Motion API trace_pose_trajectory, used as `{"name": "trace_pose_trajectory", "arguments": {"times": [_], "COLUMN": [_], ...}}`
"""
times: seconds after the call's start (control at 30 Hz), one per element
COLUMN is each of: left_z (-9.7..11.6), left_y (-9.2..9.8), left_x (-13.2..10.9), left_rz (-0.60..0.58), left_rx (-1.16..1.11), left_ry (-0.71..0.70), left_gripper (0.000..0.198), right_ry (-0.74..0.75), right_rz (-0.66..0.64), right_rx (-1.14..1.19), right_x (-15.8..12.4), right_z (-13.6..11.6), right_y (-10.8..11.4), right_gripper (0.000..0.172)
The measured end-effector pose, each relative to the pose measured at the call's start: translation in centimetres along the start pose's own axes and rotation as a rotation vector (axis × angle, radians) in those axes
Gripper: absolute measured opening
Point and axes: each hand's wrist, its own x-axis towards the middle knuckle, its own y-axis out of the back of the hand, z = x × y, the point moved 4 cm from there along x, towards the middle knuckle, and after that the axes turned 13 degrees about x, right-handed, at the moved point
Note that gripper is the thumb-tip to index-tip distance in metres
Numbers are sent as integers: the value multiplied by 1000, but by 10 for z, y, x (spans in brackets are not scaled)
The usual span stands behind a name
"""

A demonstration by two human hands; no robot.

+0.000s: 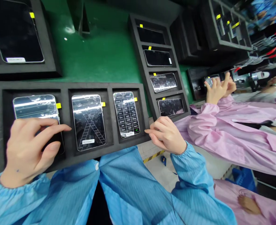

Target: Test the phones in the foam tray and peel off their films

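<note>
A black foam tray (109, 148) lies in front of me with phones in its compartments. My left hand (32, 147) is over the left phone (34, 104), fingers apart, index finger stretched toward the divider, holding nothing. The middle phone (88, 122) shows a grid pattern crossing in an X. On the right phone (126, 114) is a menu of boxes with one green box. My right hand (165, 134) is at the tray's right edge, index finger pointing left and the other fingers curled, with nothing visible in it. Yellow tabs stick out beside the phones.
A second foam tray (175, 70) with several phones stands at the right, beyond it stacked black trays (222, 43). A large tablet (13, 31) sits in a tray at the upper left. People in pink sleeves (222, 125) work at the right along the green table (100, 59).
</note>
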Motion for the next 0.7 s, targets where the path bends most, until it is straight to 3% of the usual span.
{"name": "trace_pose_trajectory", "arguments": {"times": [0.1,0.33,0.57,0.7], "left_z": [3,1,-3,-4], "left_y": [0,-1,7,12], "left_x": [-1,-3,-8,-10], "left_rz": [12,28,124,187], "left_rx": [96,126,155,121], "left_ry": [-109,-103,12,57], "left_gripper": [33,33,29,18], "right_ry": [-21,-87,-25,-53], "right_rz": [55,180,43,83], "right_rx": [-42,-17,41,-5], "right_x": [5,44,121,129], "right_z": [0,2,0,9], "right_y": [8,2,-39,-32], "right_gripper": [24,25,30,32]}}
